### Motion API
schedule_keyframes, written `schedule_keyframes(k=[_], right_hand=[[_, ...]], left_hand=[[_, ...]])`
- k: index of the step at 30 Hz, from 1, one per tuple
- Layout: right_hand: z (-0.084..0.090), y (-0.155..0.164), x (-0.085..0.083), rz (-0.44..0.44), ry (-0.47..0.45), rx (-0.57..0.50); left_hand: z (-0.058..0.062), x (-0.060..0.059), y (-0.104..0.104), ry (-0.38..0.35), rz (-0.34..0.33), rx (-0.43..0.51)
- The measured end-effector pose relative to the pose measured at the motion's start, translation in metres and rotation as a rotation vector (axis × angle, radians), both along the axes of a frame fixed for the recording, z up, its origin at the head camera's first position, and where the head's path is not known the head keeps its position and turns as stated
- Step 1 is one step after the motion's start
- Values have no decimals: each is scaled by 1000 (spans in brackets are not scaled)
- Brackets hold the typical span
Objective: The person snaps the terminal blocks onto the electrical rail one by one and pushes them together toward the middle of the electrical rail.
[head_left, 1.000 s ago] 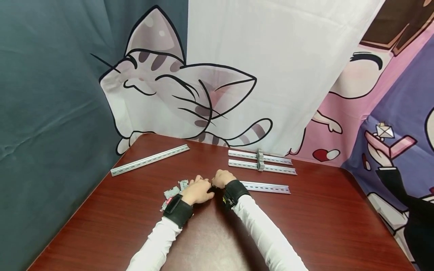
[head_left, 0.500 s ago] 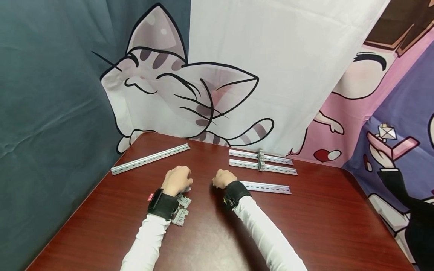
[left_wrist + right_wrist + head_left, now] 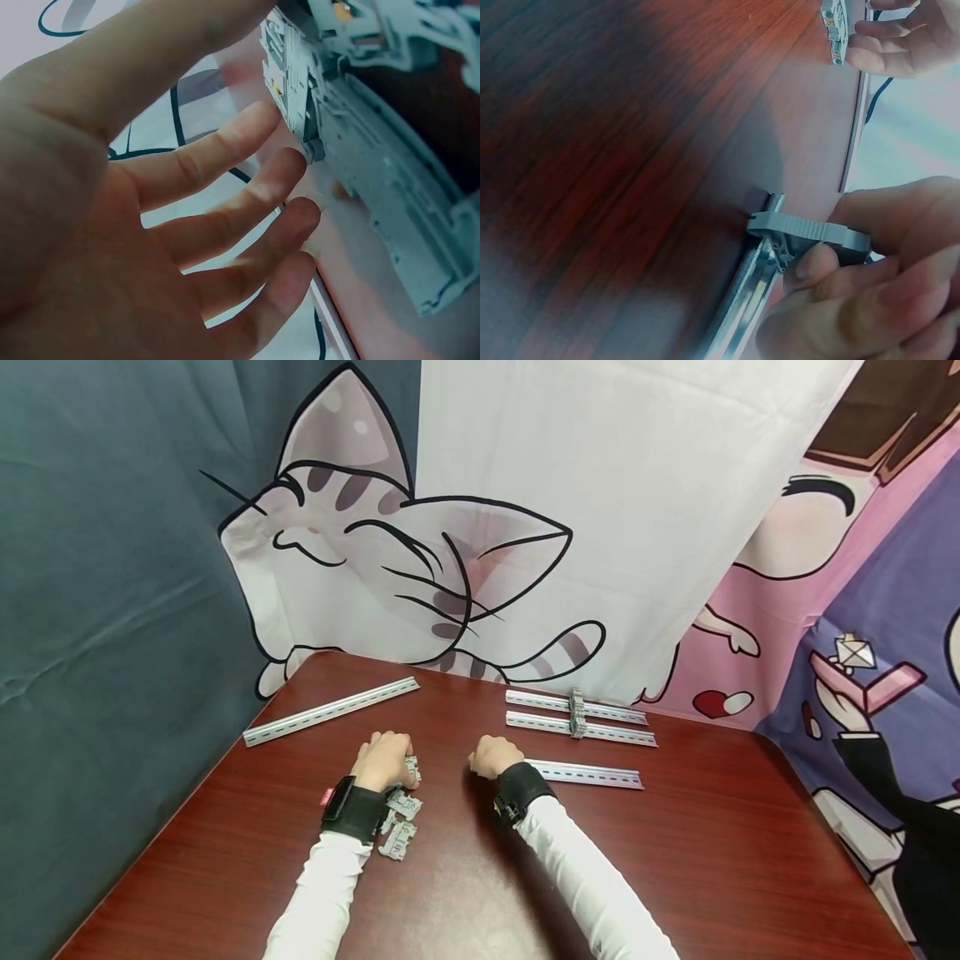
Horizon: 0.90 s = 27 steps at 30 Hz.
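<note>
In the right wrist view, my right hand (image 3: 885, 292) pinches a grey terminal block (image 3: 802, 229) at the end of a slotted metal DIN rail (image 3: 742, 300). In the head view, the right hand (image 3: 495, 757) hides that block and the end of the rail (image 3: 588, 773). My left hand (image 3: 382, 760) is over the loose pieces to the left. Its thumb and index fingertip meet the edges of another terminal block (image 3: 289, 75), and the other fingers spread out past it. That block (image 3: 413, 768) shows beside the left fingers in the head view.
Several loose terminal blocks (image 3: 397, 841) lie by the left wrist. One DIN rail (image 3: 330, 712) lies slanted at the back left. Two parallel rails (image 3: 536, 722) at the back right carry a row of terminal blocks (image 3: 577, 714) across them. A printed cloth (image 3: 510, 602) hangs behind the table.
My left hand has moved left, away from the right hand, to the loose terminal blocks, then settled at one. The right hand has stayed at the rail end.
</note>
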State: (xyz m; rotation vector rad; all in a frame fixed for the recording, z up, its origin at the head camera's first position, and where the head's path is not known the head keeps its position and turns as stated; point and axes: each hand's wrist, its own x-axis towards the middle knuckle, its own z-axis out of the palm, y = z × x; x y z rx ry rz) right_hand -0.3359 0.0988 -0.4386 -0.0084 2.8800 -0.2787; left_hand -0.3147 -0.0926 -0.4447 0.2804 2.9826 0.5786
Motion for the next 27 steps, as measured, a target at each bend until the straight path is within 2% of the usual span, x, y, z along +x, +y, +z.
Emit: schedule_keyframes(k=[8, 13, 19, 22, 24, 27], right_hand=[[-3, 1, 0, -17, 40, -25], [-12, 3, 1, -11, 112, -42], [-20, 7, 4, -17, 191, -73], [-15, 9, 7, -46, 246, -71], [-11, 10, 9, -69, 313, -77], [-4, 10, 11, -74, 404, -141]], left_hand=[[-1, -2, 0, 43, -71, -30], [-4, -3, 2, 68, -95, -43], [-3, -2, 11, 159, -125, 23], [-2, -2, 19, 214, -166, 80], [0, -2, 25, 246, -199, 121], [1, -2, 33, 300, -245, 153]])
